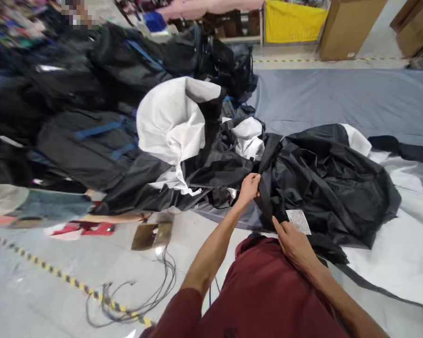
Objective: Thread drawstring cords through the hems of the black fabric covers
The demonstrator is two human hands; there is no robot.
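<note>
Head view, looking down over a maroon shirt (268, 291) to a workshop floor (38, 291).

A grey sheet (338, 98) is spread over the far right of the floor. A heap of black bags (84, 136) with blue straps fills the left.

Between them, in the middle of the view, lies the black cloth (331, 183). It is crumpled and partly covers a white sheet (409, 253) at the right. A white panel (169, 122) of the same bundle stands up in folds at its left end, against the bags.

A yellow bin (294, 21) and a cardboard box (348, 26) stand along the far edge.

The left hand (248, 188) reaches forward to the near edge of the black cloth; its fingers (255, 180) are closed on a raised fold.

The right hand (294, 241) lies lower, close to the body, on the cloth's near hem. Its fingers (279, 226) touch the cloth just beside a white label (299, 220); whether they pinch it cannot be told.

On the bare floor at the left lie a loose bunch of cables (151, 291), a flat brown card (151, 234), and a line of yellow-and-black tape (56, 272).
</note>
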